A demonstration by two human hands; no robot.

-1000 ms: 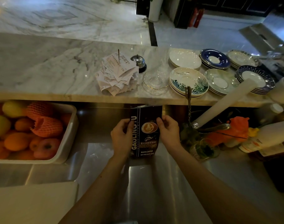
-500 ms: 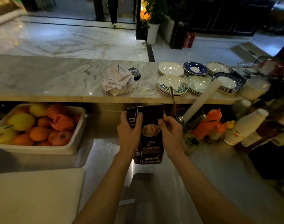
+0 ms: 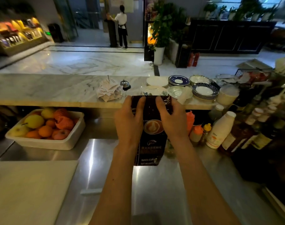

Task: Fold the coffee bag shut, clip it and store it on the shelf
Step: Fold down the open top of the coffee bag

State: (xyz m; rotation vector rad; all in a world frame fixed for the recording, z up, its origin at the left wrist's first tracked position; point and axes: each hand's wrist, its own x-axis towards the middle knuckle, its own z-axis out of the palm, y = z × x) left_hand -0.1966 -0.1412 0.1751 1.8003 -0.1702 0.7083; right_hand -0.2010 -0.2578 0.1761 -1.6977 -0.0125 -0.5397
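At the centre of the frame the coffee bag (image 3: 150,132) is held upright above the steel worktop (image 3: 96,159), its top gripped by the left hand (image 3: 128,122) and right hand (image 3: 172,120), seemingly so it can be folded down.

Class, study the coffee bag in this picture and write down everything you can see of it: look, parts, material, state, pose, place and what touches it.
The coffee bag is dark and glossy, apparently foil or plastic. Its front shows a latte-art cup picture, with white lettering lower down. It stands upright, its base at the steel counter, though contact is unclear. Its top looks flattened or folded over; no clip is visible. The left hand and right hand hold its upper part, thumbs on the front near the top edge.
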